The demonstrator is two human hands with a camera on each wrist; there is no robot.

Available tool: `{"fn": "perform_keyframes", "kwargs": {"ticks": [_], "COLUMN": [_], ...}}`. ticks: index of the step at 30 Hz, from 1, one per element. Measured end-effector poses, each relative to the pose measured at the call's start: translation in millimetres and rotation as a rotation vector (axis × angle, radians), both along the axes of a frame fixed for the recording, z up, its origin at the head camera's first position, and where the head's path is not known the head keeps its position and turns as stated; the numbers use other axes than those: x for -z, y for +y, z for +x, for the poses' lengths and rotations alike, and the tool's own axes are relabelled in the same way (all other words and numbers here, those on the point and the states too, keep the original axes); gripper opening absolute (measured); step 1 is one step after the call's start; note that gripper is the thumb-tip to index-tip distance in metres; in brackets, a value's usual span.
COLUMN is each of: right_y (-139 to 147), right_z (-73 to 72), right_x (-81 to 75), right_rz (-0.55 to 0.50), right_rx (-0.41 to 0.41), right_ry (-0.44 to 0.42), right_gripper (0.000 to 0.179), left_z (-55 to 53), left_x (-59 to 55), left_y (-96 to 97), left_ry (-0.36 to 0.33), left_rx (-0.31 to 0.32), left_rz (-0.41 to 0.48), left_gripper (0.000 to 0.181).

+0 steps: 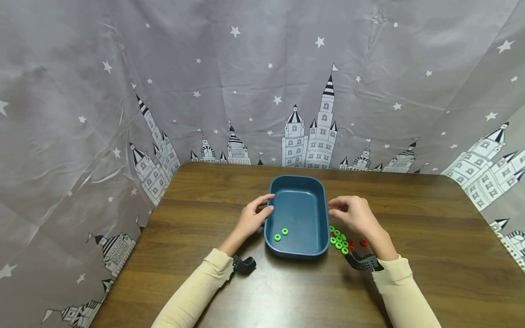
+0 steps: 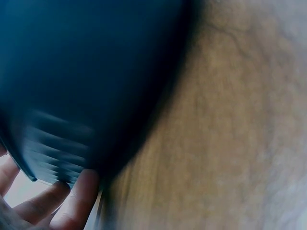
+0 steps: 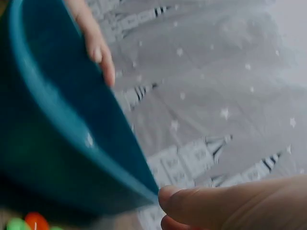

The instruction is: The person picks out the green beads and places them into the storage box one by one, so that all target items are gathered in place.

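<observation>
A deep blue plastic bin stands on the wooden table, with two green rings inside near its front left. My left hand grips the left rim, thumb and index finger lapping over it; in the left wrist view its fingers lie against the ribbed outer wall. At the right rim, my right hand has its fingers curled in, thumb and fingertips meeting the edge. The right wrist view shows the thumb against the rim; whether a finger is inside the wall is hidden.
Several green rings and some red rings lie in a loose cluster beside the bin's front right side. One red ring sits slightly apart, close to my right wrist. A grey castle-print curtain hangs behind the wooden table.
</observation>
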State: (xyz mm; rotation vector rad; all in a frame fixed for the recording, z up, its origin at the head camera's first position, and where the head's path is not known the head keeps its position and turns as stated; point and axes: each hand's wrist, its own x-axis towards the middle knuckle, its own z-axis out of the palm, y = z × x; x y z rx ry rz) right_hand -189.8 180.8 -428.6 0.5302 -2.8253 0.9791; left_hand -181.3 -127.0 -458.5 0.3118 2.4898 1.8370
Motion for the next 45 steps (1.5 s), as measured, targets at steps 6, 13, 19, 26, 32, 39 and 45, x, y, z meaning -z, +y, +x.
{"fn": "perform_keyframes", "kwargs": {"ticks": [6, 13, 19, 26, 32, 39, 45], "right_y": [27, 39, 44, 46, 45, 44, 44], "right_z": [5.8, 13.8, 17.4, 22.6, 25.3, 26.2, 27.2], "right_x": [10.1, 27.6, 41.3, 49.9, 51.6, 52.0, 54.3], "right_rz": [0.034, 0.059, 0.069, 0.11, 0.093, 0.082, 0.078], "right_rx": [0.041, 0.024, -0.017, -0.047, -0.049, -0.087, -0.083], "right_ry": [0.003, -0.022, -0.049, -0.027, -0.055, -0.043, -0.019], "right_gripper": [0.016, 0.014, 0.016, 0.014, 0.012, 0.013, 0.01], "left_z": [-1.1, 0.8, 1.3, 0.9, 0.5, -0.2, -12.8], "left_x": [0.9, -0.4, -1.3, -1.0, -0.5, 1.0, 23.8], "left_y": [0.0, 0.5, 0.6, 0.3, 0.8, 1.1, -0.9], "left_ry": [0.013, 0.002, 0.006, -0.003, -0.007, 0.001, 0.007], "left_rx": [-0.015, -0.014, -0.005, -0.001, -0.007, -0.011, -0.017], "left_rz": [0.004, -0.008, -0.012, 0.002, 0.006, 0.0, 0.012], "left_gripper": [0.04, 0.04, 0.041, 0.042, 0.042, 0.042, 0.041]}}
